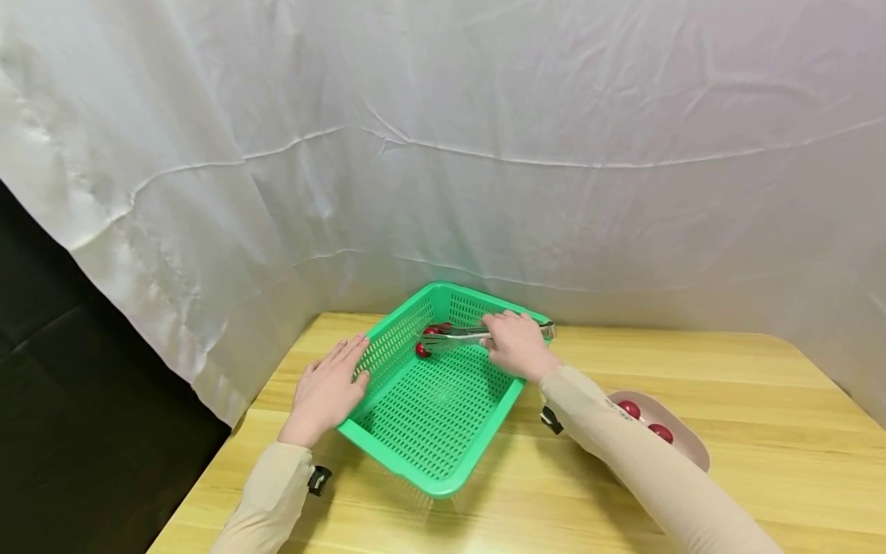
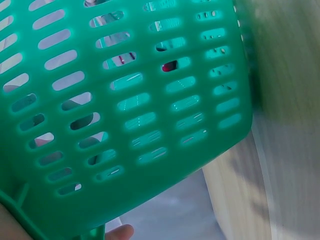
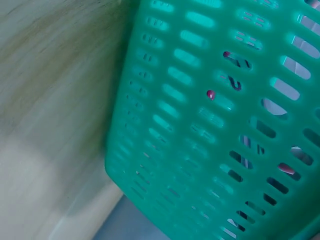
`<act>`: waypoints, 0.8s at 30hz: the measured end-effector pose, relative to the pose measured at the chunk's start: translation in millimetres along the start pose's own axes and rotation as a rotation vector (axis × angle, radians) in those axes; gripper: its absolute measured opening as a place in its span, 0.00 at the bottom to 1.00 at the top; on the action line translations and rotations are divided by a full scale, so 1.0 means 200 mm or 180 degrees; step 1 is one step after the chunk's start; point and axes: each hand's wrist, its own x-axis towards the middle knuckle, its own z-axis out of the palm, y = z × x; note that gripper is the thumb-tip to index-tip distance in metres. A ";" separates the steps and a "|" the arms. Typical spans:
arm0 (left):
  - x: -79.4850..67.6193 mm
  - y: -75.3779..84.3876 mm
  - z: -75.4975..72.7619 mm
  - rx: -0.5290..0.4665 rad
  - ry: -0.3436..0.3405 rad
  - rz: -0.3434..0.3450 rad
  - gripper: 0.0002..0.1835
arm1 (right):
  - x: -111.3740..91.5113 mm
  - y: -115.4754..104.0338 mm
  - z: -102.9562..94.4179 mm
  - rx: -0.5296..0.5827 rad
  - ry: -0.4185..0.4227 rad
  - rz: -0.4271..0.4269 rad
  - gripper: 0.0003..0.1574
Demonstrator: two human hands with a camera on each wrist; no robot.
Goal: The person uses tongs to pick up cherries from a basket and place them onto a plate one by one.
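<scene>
A green perforated plastic basket (image 1: 443,481) stands on the table. My left hand (image 1: 328,396) rests on its left rim with fairly straight fingers, the thumb over the inner side. Reaching over the right rim, my right hand (image 1: 517,346) grips metal tongs (image 1: 457,335). The tongs' ends are low in the basket's far left corner, right at several small glossy red round things (image 1: 422,350). I cannot tell whether the tongs pinch one. Both wrist views mostly show the basket's outer walls (image 2: 165,175), with bits of red (image 3: 211,94) through the slots.
To the right, a pinkish dish (image 1: 694,450) bearing red round things (image 1: 661,432) lies partly hidden under my right forearm. The wooden table (image 1: 761,392) ends at a pale hanging cloth (image 1: 554,223) behind the basket. Dark fabric (image 1: 90,400) hangs beyond the left edge.
</scene>
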 end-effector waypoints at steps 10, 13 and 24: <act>-0.01 0.00 0.00 0.0002 -0.0031 0.0005 0.31 | -0.04 -0.01 -0.05 -0.0037 0.0118 -0.0032 0.20; -0.01 0.00 -0.01 0.0003 -0.0041 0.0005 0.31 | -0.06 -0.01 -0.07 -0.0039 0.0133 -0.0049 0.20; 0.01 -0.03 -0.01 0.0022 -0.0027 -0.0010 0.32 | -0.13 0.00 -0.12 -0.0043 0.0263 -0.0198 0.20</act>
